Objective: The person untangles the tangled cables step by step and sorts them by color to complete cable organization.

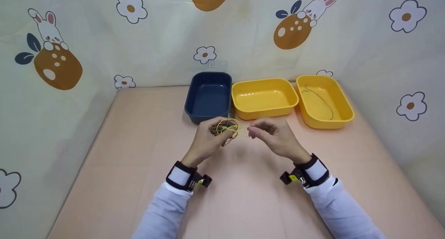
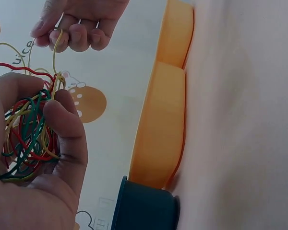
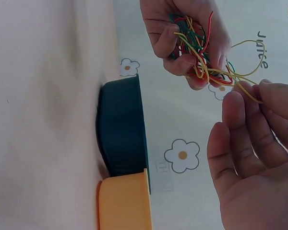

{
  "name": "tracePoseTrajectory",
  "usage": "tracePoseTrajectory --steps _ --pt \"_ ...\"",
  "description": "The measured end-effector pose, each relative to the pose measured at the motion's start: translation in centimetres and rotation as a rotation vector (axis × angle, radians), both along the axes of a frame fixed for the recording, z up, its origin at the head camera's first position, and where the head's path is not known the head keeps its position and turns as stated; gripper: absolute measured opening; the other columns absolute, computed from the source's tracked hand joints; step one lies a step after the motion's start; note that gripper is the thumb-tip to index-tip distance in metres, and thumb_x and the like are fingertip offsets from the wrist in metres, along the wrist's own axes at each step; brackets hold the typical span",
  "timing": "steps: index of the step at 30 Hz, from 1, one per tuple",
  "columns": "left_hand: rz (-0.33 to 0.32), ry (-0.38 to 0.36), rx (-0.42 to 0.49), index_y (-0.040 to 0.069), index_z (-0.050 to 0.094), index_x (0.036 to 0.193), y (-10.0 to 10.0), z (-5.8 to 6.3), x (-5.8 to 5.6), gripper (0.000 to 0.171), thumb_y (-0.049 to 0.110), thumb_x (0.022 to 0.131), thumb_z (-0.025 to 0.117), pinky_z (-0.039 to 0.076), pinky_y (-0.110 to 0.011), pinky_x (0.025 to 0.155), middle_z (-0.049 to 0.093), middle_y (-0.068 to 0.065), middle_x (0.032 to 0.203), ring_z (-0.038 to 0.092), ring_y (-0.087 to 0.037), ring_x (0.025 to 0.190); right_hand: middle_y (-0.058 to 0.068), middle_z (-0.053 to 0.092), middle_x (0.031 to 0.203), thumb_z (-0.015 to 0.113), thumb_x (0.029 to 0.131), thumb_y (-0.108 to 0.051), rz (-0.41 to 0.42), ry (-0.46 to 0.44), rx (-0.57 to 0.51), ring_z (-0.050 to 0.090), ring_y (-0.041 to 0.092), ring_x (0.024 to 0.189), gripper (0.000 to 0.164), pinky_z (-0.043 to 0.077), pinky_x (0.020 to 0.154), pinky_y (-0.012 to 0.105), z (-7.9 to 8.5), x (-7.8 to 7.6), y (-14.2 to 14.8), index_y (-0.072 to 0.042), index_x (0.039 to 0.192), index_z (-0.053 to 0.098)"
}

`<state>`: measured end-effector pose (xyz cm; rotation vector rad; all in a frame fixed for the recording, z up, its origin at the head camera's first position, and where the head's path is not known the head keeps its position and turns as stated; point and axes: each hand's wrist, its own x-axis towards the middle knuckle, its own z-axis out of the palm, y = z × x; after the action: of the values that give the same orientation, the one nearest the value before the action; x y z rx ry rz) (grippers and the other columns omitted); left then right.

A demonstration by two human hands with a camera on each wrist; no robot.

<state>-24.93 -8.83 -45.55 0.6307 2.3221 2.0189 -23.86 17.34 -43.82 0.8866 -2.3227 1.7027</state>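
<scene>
One tangle of red, green and yellow strings (image 2: 26, 129) sits gripped in the curled fingers of the left hand (image 1: 208, 138), above the table (image 1: 243, 200) and near the front of the blue bin (image 1: 208, 99). Just beside it, the right hand (image 1: 279, 138) pinches a yellow string (image 2: 54, 53) that runs back into the tangle. Behind the hands, the blue bin, the middle yellow bin (image 1: 266, 107) and the right yellow bin (image 1: 326, 124) stand in a row, the last with a loose string (image 1: 323, 101) lying inside.
</scene>
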Motion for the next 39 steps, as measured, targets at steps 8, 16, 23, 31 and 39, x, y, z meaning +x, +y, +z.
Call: tracePoseTrajectory --steps 8,16,23,31,39 --pt "0.031 0.005 0.052 0.009 0.083 0.125 -0.5 0.1 -0.1 0.024 0.003 0.102 0.079 0.054 -0.019 0.061 0.083 -0.011 0.106 0.068 -0.014 0.076 0.003 0.07 0.082 0.074 0.109 -0.007 -0.064 -0.057 0.023 0.062 0.012 0.07 0.011 0.049 0.062 0.018 0.0 -0.1 0.5 -0.001 0.114 0.083" --pt "0.006 -0.002 -0.015 0.013 0.083 0.123 -1.1 0.4 -0.2 0.019 0.011 0.104 0.081 0.056 -0.019 0.063 0.084 -0.008 0.111 0.07 -0.014 0.081 0.003 0.073 0.078 0.078 0.107 -0.007 -0.187 0.185 0.164 0.06 0.008 0.07 0.007 0.046 0.074 0.019 -0.1 -0.9 1.6 -0.006 0.103 0.083" --pt "0.006 -0.032 -0.007 0.012 0.083 0.123 -1.6 0.5 -0.3 0.019 0.014 0.105 0.081 0.053 -0.019 0.062 0.083 -0.008 0.098 0.066 -0.013 0.074 0.006 0.071 0.076 0.078 0.104 -0.002 -0.313 0.408 0.198 0.054 0.009 0.066 0.009 0.042 0.062 0.013 0.3 -1.6 3.5 0.0 0.095 0.077" --pt "0.025 -0.024 0.022 0.012 0.084 0.122 -2.0 0.4 -0.5 0.017 0.017 0.106 0.081 0.052 -0.019 0.061 0.081 -0.003 0.093 0.066 -0.012 0.073 0.009 0.074 0.079 0.077 0.105 -0.001 -0.361 0.405 0.206 0.055 0.01 0.068 0.012 0.041 0.063 0.012 0.7 -2.1 5.2 0.003 0.094 0.077" --pt "0.035 -0.03 0.029 0.011 0.084 0.12 -2.1 0.5 -0.5 0.015 0.015 0.106 0.08 0.051 -0.019 0.061 0.08 -0.007 0.093 0.064 -0.011 0.071 0.015 0.077 0.083 0.076 0.105 0.002 -0.485 0.432 0.15 0.055 0.011 0.069 0.011 0.041 0.065 0.01 0.7 -2.4 6.1 0.004 0.095 0.078"
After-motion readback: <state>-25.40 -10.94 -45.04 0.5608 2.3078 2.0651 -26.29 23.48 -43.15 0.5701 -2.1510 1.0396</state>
